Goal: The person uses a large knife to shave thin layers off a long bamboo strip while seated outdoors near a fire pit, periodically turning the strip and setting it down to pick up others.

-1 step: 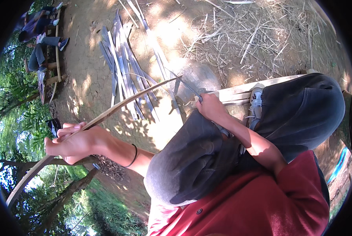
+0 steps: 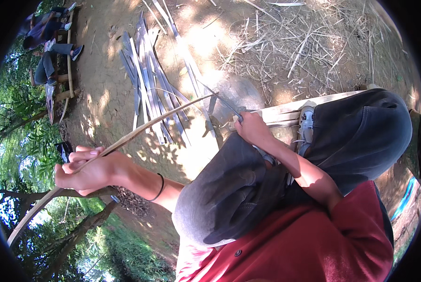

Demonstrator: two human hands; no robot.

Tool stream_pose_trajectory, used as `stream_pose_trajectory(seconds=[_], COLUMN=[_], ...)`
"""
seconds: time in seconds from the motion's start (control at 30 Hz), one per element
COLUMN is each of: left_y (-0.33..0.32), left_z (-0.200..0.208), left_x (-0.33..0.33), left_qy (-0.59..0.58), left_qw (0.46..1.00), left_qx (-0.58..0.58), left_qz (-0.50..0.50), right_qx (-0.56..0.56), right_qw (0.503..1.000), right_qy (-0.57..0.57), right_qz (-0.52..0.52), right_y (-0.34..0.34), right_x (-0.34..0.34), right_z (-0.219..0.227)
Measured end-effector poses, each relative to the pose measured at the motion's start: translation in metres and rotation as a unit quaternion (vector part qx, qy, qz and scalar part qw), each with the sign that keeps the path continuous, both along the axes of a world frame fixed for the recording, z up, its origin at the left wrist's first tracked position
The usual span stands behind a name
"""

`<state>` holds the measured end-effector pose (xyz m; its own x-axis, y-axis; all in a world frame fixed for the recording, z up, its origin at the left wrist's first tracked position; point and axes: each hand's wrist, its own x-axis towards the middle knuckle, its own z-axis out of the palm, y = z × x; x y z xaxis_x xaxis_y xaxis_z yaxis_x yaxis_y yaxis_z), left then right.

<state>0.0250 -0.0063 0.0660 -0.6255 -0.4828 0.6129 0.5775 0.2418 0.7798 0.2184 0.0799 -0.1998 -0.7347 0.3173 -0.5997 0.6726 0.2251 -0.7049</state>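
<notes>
My left hand [image 2: 90, 168] is closed round a long, thin strip of wood or bamboo [image 2: 154, 122]. The strip runs from the lower left, through my fingers, up to the right. In my right hand [image 2: 253, 128], by my bent knee, is a knife [image 2: 228, 105] with a narrow dark blade; the fingers hide most of its handle. Its blade crosses the strip's far end and appears to touch it. Both forearms reach past my dark trousers [image 2: 220, 202].
Long split strips [image 2: 147, 75] lie piled on the dirt, with curly shavings [image 2: 295, 51] to their right. A flat stone [image 2: 241, 91] sits beyond the knife. Pale lengths of wood [image 2: 283, 113] lie by my shoe [image 2: 306, 122]. People [image 2: 50, 61] sit at the far left.
My left hand has shifted very slightly to the right, and the strip has turned a little in it. My right hand and the knife stay almost in place.
</notes>
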Motion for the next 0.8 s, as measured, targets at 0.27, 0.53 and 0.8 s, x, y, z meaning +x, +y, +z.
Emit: stream_pose_trajectory(seconds=[0.27, 0.53, 0.8], left_y=[0.009, 0.002, 0.013], left_z=[0.007, -0.025, -0.017], left_x=[0.004, 0.001, 0.01], left_qy=[0.0, -0.031, -0.057], left_qw=[0.986, 0.97, 0.983], left_qx=[-0.01, 0.027, 0.027], left_qz=[-0.167, -0.239, -0.17], right_qx=[-0.03, -0.007, -0.104], right_qw=[0.993, 0.966, 0.963], right_qy=[0.095, 0.254, 0.249], right_qz=[-0.064, -0.05, -0.023], right_y=[0.027, 0.009, 0.012], right_x=[-0.018, -0.032, -0.024], right_z=[0.041, 0.1, 0.133])
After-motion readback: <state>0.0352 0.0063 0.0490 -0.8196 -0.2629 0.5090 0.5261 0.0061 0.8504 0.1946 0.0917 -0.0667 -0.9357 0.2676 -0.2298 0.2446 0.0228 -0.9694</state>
